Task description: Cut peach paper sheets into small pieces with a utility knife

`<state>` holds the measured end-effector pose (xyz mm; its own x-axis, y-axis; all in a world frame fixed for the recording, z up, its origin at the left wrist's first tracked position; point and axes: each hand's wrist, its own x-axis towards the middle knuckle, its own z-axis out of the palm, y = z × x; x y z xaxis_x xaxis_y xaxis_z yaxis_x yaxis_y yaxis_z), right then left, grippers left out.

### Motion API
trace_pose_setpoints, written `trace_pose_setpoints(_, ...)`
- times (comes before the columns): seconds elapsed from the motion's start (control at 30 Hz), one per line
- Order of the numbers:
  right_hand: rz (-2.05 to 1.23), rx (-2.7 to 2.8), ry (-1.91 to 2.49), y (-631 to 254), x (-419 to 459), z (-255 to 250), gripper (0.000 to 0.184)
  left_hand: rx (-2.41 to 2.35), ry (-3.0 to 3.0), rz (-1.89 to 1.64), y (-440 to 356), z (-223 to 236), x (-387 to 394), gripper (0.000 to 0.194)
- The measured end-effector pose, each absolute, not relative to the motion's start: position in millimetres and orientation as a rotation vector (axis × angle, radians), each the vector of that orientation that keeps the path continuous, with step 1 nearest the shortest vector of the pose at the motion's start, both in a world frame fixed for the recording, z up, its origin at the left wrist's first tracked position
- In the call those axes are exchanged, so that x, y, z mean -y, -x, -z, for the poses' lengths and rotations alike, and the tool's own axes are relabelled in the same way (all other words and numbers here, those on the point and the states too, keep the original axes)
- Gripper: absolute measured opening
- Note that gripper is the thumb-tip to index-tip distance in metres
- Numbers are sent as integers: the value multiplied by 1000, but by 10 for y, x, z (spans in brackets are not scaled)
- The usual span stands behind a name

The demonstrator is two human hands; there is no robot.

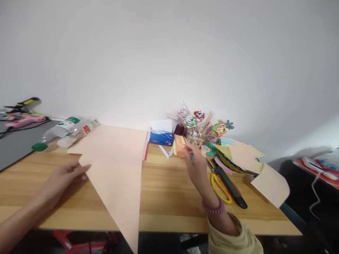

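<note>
A large peach paper sheet [116, 165] lies across the wooden table [164, 190] and hangs over its front edge. My left hand [63, 178] rests at the sheet's left edge, fingers pressed on the paper. My right hand [194, 165] is raised over the table beside a stack of orange and yellow paper strips [180, 144], fingers closed round a small green object that I cannot make out. A purple bead bracelet circles that wrist.
Paper flowers on sticks [198, 125] stand at the back by the wall, next to a blue tissue pack [161, 135]. Yellow-handled scissors [219, 187] and a dark tool lie right of my hand. Plastic bottles [66, 130] and glue guns [23, 118] sit at the left.
</note>
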<state>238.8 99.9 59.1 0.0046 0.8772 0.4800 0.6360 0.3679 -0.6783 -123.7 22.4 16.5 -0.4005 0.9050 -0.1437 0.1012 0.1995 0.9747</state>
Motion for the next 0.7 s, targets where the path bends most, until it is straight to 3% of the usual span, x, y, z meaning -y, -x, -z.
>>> trace_pose_setpoints(0.23, -1252, 1712, 1294, -1814, -779, -94, 60, -1252, -687, -1352, 929, -163, -81, 34)
trace_pose_setpoints(0.4, -1599, 1640, 1120, -1737, -639, -266, 40, -1189, -778, -1426, 927, -225, -66, 33)
trace_pose_setpoints(0.53, -1600, 1636, 1007, -1790, -595, -479, 31, -1183, -883, -1476, 971, -295, -116, 30)
trace_pose_setpoints(0.7, -1235, 1643, 956, -2010, -614, -889, 18, -1236, -1101, -1547, 975, -536, -174, 24)
